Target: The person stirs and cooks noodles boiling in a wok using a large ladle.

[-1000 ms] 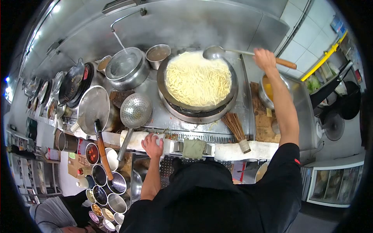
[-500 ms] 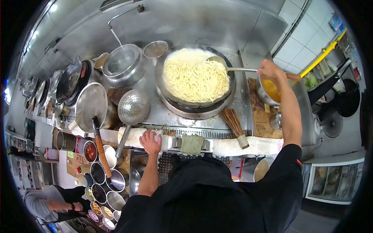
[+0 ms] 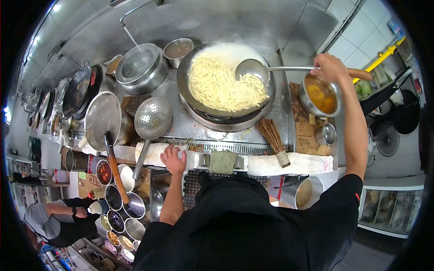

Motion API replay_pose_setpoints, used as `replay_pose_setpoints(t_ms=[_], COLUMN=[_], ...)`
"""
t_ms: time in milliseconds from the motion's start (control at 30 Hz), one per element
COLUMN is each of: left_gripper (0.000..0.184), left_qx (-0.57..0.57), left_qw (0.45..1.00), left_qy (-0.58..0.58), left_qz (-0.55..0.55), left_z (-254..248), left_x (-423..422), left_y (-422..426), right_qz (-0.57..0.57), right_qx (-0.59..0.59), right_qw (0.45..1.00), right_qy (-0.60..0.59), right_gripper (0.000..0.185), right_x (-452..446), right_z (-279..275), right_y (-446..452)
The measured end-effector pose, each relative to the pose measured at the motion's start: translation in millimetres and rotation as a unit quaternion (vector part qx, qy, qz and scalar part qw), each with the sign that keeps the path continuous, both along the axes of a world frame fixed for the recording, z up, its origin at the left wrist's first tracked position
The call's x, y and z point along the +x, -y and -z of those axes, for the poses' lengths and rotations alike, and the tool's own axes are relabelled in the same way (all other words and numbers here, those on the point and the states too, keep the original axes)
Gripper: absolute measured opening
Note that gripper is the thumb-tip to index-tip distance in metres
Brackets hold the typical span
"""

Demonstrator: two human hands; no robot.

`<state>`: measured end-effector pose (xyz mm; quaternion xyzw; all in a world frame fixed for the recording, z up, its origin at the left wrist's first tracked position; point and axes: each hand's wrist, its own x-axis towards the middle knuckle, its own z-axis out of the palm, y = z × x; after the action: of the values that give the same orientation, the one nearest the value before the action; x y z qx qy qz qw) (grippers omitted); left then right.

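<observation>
My right hand is closed around the long handle of a metal ladle. The ladle's bowl rests among thick pale noodles, at their right side in the wok. Steam and whitish liquid show at the wok's far side. My left hand, fingers spread, lies at the counter's front edge beside a folded white cloth. Left of it, a perforated strainer leans with its handle toward me. A bamboo wok brush lies right of the wok's near side.
A pot of yellowish liquid stands right, beneath my right forearm. Several tubs of ingredients cluster at lower left, with a wooden-handled tool across them. A covered pot stands back left. Another person is at far left.
My right hand has risen slightly and moved right with the ladle, whose bowl shows larger and further left over the noodles. My left hand stays by the cloth. The other person's arm has shifted.
</observation>
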<state>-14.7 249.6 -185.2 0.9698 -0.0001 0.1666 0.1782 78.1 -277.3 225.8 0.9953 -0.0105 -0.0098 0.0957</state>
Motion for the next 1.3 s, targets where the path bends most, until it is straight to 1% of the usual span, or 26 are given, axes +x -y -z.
replay_pose_setpoints(t_ms=[133, 233, 367, 433, 467, 533, 567, 633, 667, 733, 767, 867, 933, 967, 1033, 1067, 1100, 1133, 1167, 1200, 1267, 1300], left_gripper=[0.025, 0.025, 0.025, 0.025, 0.025, 0.024, 0.024, 0.024, 0.024, 0.024, 0.024, 0.024, 0.023, 0.023, 0.023, 0.023, 0.023, 0.023, 0.023, 0.023, 0.023, 0.023], left_qx=[0.003, -0.004, 0.001, 0.006, 0.005, 0.004, 0.004, -0.009, -0.010, -0.006, -0.007, -0.014, 0.006, 0.005, 0.010, 0.010, 0.005, -0.001, -0.002, 0.001, 0.009, 0.008], left_qw=[1.000, 1.000, 1.000, 1.000, 1.000, 1.000, 1.000, 1.000, 1.000, 1.000, 1.000, 1.000, 1.000, 1.000, 1.000, 1.000, 1.000, 1.000, 1.000, 1.000, 1.000, 1.000], left_qy=[0.007, 0.017, -0.006, -0.010, -0.009, -0.011, -0.012, -0.009, -0.008, -0.015, -0.014, -0.003, -0.003, 0.000, 0.016, 0.017, 0.011, 0.006, 0.004, 0.012, 0.023, 0.024], left_qz=[0.001, 0.010, 0.003, 0.001, -0.001, 0.003, 0.002, -0.001, -0.003, -0.007, -0.011, -0.011, -0.009, -0.015, -0.007, -0.012, -0.011, -0.009, -0.012, -0.010, -0.007, -0.006], left_z=[3, 1, -1, -3, -3, -4, -4, -2, -2, -1, 0, 2, 6, 7, 8, 8, 7, 7, 7, 7, 6, 6], left_x=[1, 0, 0, 0, 1, -1, -1, 0, -1, 0, -1, -1, 0, 1, 0, -1, -1, 0, 0, -1, -1, -1], left_y=[-1, -1, -1, 0, 1, 1, 1, 1, 0, 0, 0, 0, -1, -1, -1, -2, -1, -1, -1, 0, 0, 0], right_qz=[-0.023, -0.030, -0.054, -0.105, -0.107, -0.200, -0.201, -0.256, -0.258, -0.270, -0.274, -0.257, -0.202, -0.207, -0.151, -0.098, -0.102, -0.028, 0.047, 0.045, 0.084, 0.085], right_qx=[-0.045, -0.050, -0.092, -0.110, -0.111, -0.118, -0.117, -0.144, -0.144, -0.143, -0.143, -0.145, -0.137, -0.136, -0.123, -0.107, -0.106, -0.052, 0.000, -0.001, 0.049, 0.048], right_qw=[0.998, 0.998, 0.994, 0.987, 0.986, 0.961, 0.961, 0.929, 0.929, 0.909, 0.908, 0.897, 0.908, 0.906, 0.917, 0.948, 0.948, 0.975, 0.989, 0.990, 0.995, 0.995], right_qy=[0.040, 0.000, 0.022, 0.056, 0.058, 0.149, 0.149, 0.224, 0.225, 0.282, 0.284, 0.328, 0.341, 0.345, 0.349, 0.282, 0.282, 0.212, 0.138, 0.135, 0.004, 0.006], right_gripper=[0.025, 0.023, 0.020, 0.020, 0.020, 0.020, 0.020, 0.022, 0.022, 0.023, 0.023, 0.024, 0.024, 0.024, 0.023, 0.027, 0.027, 0.031, 0.036, 0.036, 0.043, 0.043], right_x=[-16, -16, -5, 3, 8, 17, 23, 39, 47, 66, 74, 99, 116, 122, 129, 132, 132, 132, 132, 130, 129, 128], right_z=[-9, -11, 23, 37, 42, 46, 46, 43, 44, 49, 52, 72, 92, 102, 122, 130, 134, 138, 140, 140, 135, 134], right_y=[-27, -41, -47, -46, -44, -38, -36, -30, -25, -16, -13, -8, -4, -3, -4, -4, -9, -13, -16, -19, -25, -24])
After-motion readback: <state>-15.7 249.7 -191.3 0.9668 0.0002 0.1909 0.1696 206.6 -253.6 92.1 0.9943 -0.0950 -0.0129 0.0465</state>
